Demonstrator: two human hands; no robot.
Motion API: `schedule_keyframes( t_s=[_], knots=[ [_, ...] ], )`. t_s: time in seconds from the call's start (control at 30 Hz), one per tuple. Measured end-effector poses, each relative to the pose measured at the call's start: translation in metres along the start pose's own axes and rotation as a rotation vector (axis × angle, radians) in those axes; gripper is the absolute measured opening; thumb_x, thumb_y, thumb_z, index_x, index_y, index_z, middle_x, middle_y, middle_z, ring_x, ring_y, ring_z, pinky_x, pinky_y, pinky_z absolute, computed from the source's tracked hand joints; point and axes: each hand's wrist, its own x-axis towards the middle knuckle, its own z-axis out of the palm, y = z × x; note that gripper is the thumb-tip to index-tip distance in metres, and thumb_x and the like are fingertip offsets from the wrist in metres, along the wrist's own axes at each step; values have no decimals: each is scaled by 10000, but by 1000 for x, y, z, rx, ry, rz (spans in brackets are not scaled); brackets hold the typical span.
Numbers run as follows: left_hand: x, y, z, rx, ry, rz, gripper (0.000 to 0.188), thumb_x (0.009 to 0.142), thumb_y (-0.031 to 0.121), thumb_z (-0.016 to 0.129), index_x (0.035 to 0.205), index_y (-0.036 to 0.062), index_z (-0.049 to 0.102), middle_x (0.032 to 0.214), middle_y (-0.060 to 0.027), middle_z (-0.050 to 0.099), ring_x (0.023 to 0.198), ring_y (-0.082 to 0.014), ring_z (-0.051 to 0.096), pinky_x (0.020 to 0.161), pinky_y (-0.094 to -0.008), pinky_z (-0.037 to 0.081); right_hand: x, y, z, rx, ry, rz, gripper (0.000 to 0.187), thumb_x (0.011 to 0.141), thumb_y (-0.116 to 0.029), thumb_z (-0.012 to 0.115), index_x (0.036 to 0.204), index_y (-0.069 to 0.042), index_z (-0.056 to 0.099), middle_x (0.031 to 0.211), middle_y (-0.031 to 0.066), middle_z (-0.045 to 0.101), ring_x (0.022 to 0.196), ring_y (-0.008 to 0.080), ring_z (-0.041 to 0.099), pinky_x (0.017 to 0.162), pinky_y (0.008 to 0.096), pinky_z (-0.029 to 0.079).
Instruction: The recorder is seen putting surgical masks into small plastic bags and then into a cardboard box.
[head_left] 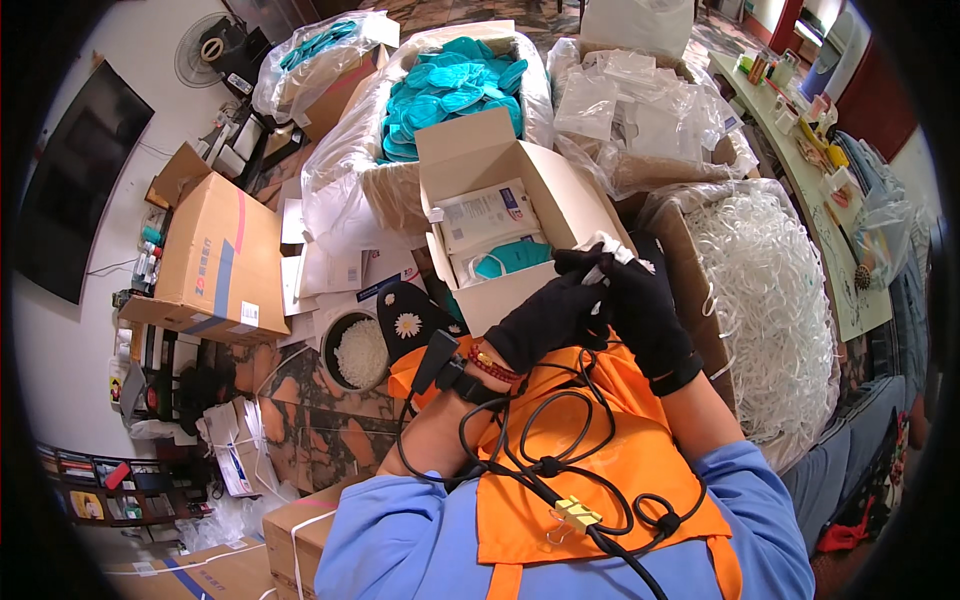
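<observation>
Both my hands wear black gloves and meet over my lap, by the near right corner of an open carton (585,195). My left hand (545,322) is closed, with its fingertips against my right hand (642,312). Between the fingers shows a crumpled white strip (606,243), perhaps strap material; its exact kind I cannot make out. My right fingers are closed around its lower part. Inside the carton lie a printed white packet (487,215) and a teal mask (514,259) in a clear bag.
Behind stand a lined box of teal masks (455,85) and a box of clear plastic bags (640,105). White elastic straps (765,310) fill a box at my right. A bowl of small white pieces (360,352) sits left. Black cables (550,466) hang over my orange apron.
</observation>
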Motion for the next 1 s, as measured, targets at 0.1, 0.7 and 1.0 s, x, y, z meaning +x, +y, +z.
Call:
schedule_keyframes(
  t_s=[0.1, 0.7, 1.0],
  knots=[
    [1, -15, 3, -645, 37, -459, 237, 967, 217, 518, 1112, 33, 555, 786, -11, 536, 672, -108, 554, 612, -244, 492, 2, 7, -8, 59, -13, -57, 271, 960, -149, 479, 1106, 57, 576, 1079, 193, 662, 978, 238, 649, 862, 338, 514],
    [3, 29, -1, -195, 7, -405, 213, 919, 203, 553, 1002, 14, 607, 706, -73, 546, 588, -179, 575, 558, -305, 479, -16, -40, -2, -1136, 79, -638, 165, 824, 23, 546, 972, -37, 589, 822, 38, 620, 790, 189, 639, 711, 321, 513],
    [-27, 14, -29, 580, -164, 270, 261, 838, 281, 654, 975, 59, 646, 818, -166, 633, 761, -372, 620, 689, -437, 510, -35, -45, 6, -1400, -410, -360, 490, 803, -329, 747, 1130, 1, 593, 956, 203, 651, 857, 352, 646, 737, 395, 500]
  ],
)
